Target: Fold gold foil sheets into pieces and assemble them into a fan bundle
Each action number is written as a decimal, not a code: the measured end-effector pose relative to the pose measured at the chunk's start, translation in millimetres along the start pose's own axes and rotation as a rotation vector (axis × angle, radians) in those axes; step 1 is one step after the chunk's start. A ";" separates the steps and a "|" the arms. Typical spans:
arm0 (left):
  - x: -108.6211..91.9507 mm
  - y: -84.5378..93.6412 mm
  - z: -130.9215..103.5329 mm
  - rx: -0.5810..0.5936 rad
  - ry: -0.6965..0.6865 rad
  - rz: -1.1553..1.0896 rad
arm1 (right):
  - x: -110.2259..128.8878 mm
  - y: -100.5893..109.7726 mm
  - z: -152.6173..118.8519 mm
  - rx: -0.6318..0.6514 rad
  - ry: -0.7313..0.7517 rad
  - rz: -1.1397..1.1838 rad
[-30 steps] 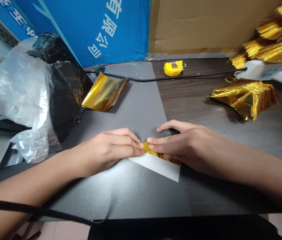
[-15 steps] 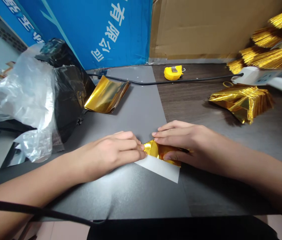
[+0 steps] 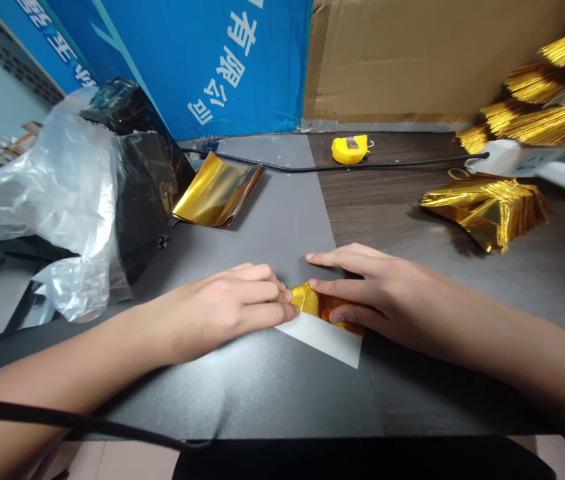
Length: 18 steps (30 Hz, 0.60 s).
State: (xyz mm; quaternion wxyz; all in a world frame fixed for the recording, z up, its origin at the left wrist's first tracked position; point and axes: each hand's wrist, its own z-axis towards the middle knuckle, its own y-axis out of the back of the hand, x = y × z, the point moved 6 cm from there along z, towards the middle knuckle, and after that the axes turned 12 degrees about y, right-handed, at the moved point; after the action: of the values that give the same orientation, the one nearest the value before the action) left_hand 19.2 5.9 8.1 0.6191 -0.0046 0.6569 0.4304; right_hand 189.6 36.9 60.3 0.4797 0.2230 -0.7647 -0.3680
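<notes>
A sheet of gold foil paper with a white strip along its near side lies at the middle of the desk, partly folded. My left hand has its fingers closed on the sheet's left end; the fingertips hide that corner. From the other side my right hand rests over the sheet with its fingers spread. Its thumb and one fingertip touch the gold face, while the index finger stretches out past the far edge. Part of the foil is covered by this hand.
Gold sheets lie behind my left hand, near a black plastic-wrapped bundle and a clear bag. A black cable runs past a yellow tape measure. Folded gold foil sits right, before cardboard boxes.
My right hand's fingers have spread, the index finger lifting away from the one beside it. The left hand keeps its hold on the foil paper. The whole view has shifted slightly.
</notes>
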 end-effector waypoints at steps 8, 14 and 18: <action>-2.9 2.6 1.5 0.009 -0.002 0.033 | 1.1 -0.1 0.7 -0.011 0.002 0.024; -1.8 1.1 0.8 0.003 -0.009 0.019 | -0.3 -0.2 0.6 0.003 0.037 0.040; -1.9 1.4 0.8 0.011 -0.005 0.027 | 0.3 -0.3 0.6 0.005 0.029 0.031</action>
State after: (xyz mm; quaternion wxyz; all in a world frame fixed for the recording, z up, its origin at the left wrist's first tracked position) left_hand 19.5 6.2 10.5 0.6148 0.0088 0.6576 0.4354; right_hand 188.9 36.7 60.1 0.4959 0.2175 -0.7620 -0.3551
